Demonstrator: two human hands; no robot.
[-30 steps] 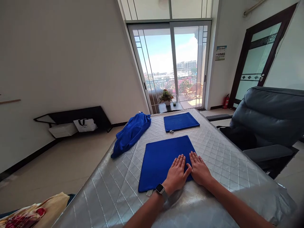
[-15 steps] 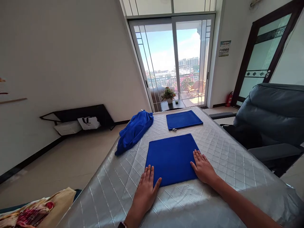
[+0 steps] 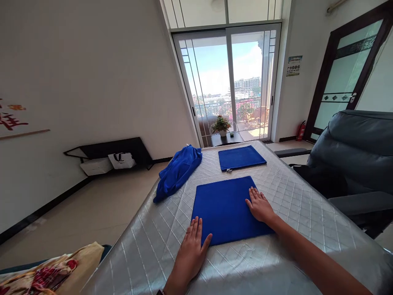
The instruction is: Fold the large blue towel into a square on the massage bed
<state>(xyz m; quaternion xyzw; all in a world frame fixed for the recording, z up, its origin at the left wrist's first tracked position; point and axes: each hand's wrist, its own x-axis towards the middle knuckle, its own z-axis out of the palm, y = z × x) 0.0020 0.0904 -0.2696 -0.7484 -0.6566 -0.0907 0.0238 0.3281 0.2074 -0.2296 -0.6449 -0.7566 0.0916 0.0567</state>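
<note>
While the left hand (image 3: 189,253) is lying flat on the near-left edge of the near blue cloth (image 3: 225,209), the right hand (image 3: 261,208) is resting open along its right edge. Uneven sideways pressure is risking wrinkles or skew on the quilted silver cover (image 3: 291,209). The rectangular cloth is looking plain and smooth.

Notice (image 3: 294,66) on wall right of glass doors: large character at left appears to read "严"; remaining print too small. Left wall (image 3: 92,82): red character, apparently "准", plus cut-off strokes. White bag (image 3: 122,161) and tag (image 3: 229,170) on far blue cloth (image 3: 242,157): marks illegible
</note>
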